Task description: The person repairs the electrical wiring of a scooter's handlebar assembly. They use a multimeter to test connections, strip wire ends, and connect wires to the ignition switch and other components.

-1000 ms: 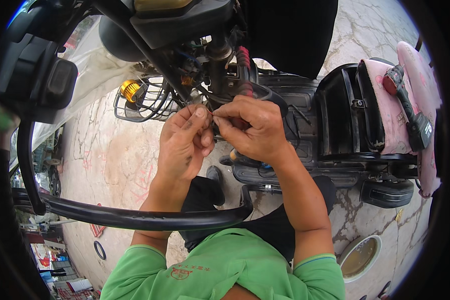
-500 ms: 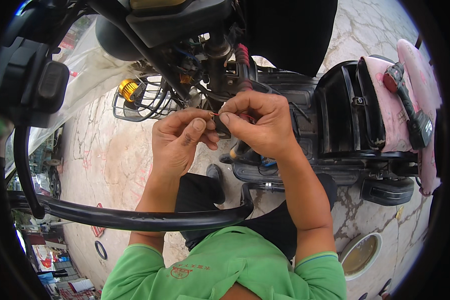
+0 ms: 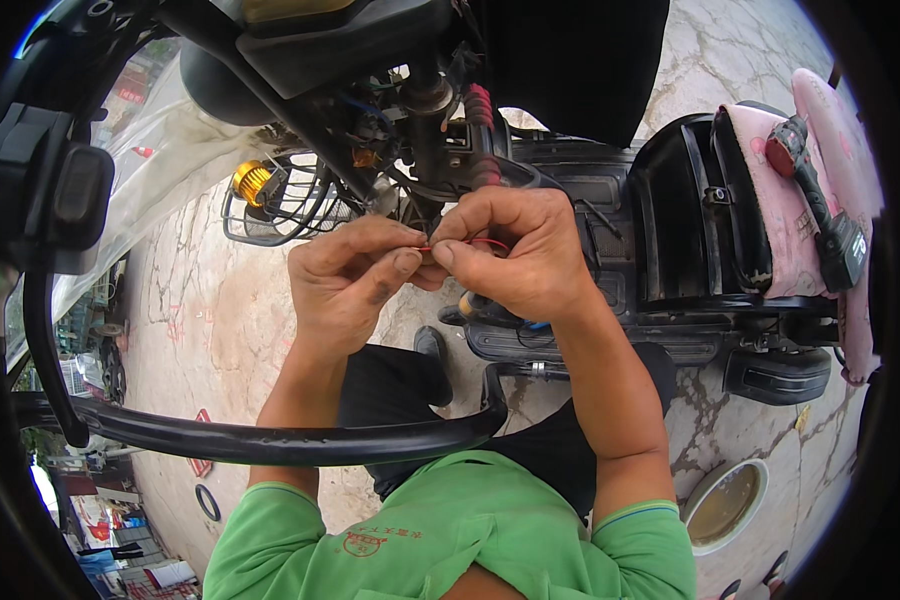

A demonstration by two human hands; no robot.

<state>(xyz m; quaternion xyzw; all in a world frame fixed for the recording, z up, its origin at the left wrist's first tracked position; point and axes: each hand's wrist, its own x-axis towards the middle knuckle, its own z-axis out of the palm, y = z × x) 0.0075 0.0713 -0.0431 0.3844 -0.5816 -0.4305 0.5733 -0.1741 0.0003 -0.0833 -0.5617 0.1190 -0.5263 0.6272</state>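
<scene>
Between my two hands runs a thin red wire, its loop showing behind my right fingers. My right hand pinches it between thumb and forefinger. My left hand is closed in a pinch on the red wire's end, fingertips almost touching the right ones. Just beyond my hands stands the opened front of an electric scooter, with its steering column and exposed wiring. What lies inside the fingertips is too small to make out.
A black bar crosses above my forearms. The wire basket with a yellow lamp is at left. On the right, a cordless power tool lies on the pink-covered seat. A basin of brownish liquid stands lower right.
My left fingers have come up to the right fingertips and closed over the red wire's end, which showed between the hands before. My right hand has barely moved.
</scene>
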